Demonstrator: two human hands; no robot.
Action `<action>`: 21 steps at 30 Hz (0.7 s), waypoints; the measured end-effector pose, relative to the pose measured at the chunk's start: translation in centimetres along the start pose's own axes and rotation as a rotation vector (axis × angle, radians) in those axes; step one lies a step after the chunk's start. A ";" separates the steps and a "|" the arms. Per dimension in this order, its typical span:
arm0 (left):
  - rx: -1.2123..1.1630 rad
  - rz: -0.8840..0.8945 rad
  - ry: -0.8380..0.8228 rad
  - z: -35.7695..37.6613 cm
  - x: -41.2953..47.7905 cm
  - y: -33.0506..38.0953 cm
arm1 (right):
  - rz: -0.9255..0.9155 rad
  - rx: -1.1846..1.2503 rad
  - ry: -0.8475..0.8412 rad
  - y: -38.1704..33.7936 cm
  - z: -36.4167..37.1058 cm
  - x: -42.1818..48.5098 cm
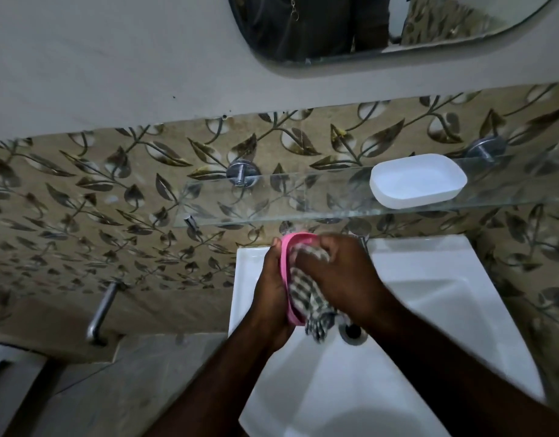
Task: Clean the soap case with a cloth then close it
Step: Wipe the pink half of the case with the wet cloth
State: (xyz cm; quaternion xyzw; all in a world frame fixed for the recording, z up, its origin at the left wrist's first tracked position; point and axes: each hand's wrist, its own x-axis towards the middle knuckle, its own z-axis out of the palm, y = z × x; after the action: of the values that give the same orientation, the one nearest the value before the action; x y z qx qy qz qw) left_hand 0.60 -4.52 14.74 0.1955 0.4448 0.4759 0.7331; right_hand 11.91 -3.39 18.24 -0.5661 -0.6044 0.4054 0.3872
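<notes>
Glossy white sink (429,257), glass shelf (271,200), pink plastic case (286,279), checked cloth (306,294)

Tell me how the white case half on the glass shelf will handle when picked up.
Probably light and stiff: the white case half looks like thin, hollow moulded plastic. It may skid if nudged, since it sits on the smooth glass shelf near its front edge.

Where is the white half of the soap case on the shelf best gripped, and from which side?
Probably across its narrow width, thumb on the near long wall of the white half, fingers on the far wall, coming from above and in front. It lies hollow side up on the glass shelf, so both walls are free.
</notes>
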 end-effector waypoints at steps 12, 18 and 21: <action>0.025 0.040 0.033 0.2 0.6 0.4 | -0.033 0.044 0.061 -0.2 0.1 1.0; 0.063 -0.005 0.079 -1.1 0.7 1.4 | -0.093 -0.112 -0.253 1.6 0.7 -1.8; 0.102 -0.040 0.108 -1.1 0.5 0.7 | -0.124 -0.286 -0.367 2.7 -0.6 -1.6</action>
State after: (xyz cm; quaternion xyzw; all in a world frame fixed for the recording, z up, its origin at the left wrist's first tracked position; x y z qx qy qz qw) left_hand -0.60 -3.87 14.45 0.1977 0.5110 0.4478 0.7066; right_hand 13.55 -4.92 15.95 -0.4939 -0.7494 0.3873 0.2109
